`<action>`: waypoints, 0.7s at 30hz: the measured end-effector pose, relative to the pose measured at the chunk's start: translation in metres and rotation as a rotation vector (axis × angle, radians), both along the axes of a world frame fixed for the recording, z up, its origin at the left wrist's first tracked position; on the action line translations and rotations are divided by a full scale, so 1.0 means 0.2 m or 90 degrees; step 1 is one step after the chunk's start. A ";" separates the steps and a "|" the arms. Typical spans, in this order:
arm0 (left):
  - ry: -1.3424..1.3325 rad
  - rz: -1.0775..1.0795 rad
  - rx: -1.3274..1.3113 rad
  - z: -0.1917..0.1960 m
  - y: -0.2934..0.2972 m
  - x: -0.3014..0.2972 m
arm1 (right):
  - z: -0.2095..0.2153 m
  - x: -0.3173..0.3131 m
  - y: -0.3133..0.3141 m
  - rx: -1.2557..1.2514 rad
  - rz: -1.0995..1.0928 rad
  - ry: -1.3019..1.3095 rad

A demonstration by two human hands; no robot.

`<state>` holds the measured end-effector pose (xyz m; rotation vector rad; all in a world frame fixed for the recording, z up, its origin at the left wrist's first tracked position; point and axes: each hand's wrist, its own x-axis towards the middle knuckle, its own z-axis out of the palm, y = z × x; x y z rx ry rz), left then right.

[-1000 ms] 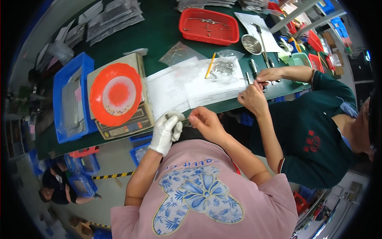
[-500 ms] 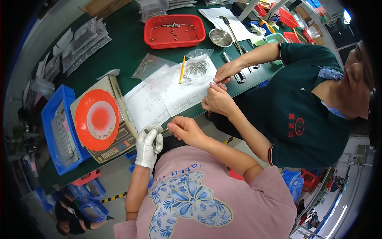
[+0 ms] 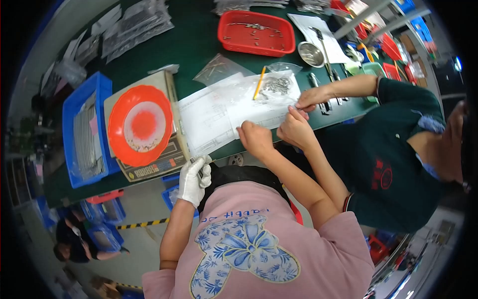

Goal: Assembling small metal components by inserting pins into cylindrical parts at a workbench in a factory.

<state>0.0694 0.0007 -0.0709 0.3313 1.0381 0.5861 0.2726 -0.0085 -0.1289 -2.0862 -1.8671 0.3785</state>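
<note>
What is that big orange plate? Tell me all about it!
The orange plate is round and shallow, plastic by its look, with a pale, whitish worn patch around a red middle. It lies flat on a beige scale that stands on the green table, beside a blue bin. No hand touches it. The gloved left hand is nearest, at the table's edge.
</note>
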 end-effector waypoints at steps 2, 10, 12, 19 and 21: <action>0.004 0.030 -0.018 -0.02 -0.02 -0.04 | 0.01 -0.01 0.10 0.139 -0.053 -0.059; -0.001 0.142 -0.067 -0.12 -0.10 -0.18 | -0.04 0.01 0.26 0.139 -0.085 -0.124; -0.002 0.153 -0.080 -0.15 -0.10 -0.18 | -0.01 0.01 0.26 0.215 -0.080 -0.118; 0.027 0.026 -0.017 -0.08 -0.01 -0.11 | -0.16 0.03 0.16 0.101 -0.081 -0.073; 0.072 -0.026 0.015 -0.09 0.00 -0.11 | -0.02 -0.08 0.10 0.136 -0.072 -0.008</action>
